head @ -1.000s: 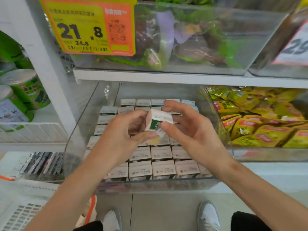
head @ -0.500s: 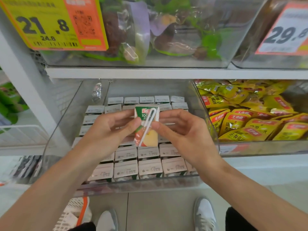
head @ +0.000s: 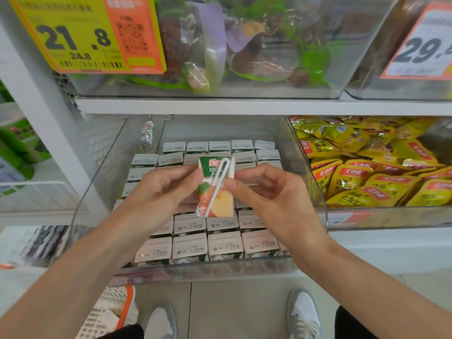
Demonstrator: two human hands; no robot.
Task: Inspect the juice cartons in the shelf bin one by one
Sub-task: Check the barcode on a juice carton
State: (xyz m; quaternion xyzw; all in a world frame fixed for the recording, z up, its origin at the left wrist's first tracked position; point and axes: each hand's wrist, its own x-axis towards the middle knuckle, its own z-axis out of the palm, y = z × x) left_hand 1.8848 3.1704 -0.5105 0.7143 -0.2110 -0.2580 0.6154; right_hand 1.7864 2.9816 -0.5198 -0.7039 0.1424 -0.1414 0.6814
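Note:
A small juice carton with a green top, apple picture and a wrapped straw on its face is held upright above the clear shelf bin. My left hand pinches its left side. My right hand pinches its right side, thumb on the front. Below them, several rows of the same cartons stand packed in the bin with their white tops showing.
A neighbouring clear bin on the right holds yellow snack packets. The shelf above carries bins of bagged goods and price tags. A white wire rack is at the left. A white and orange basket sits on the floor by my shoes.
The carton has been turned from top-forward to upright with its front and straw facing me. Both hands kept hold of it and the view shifted slightly.

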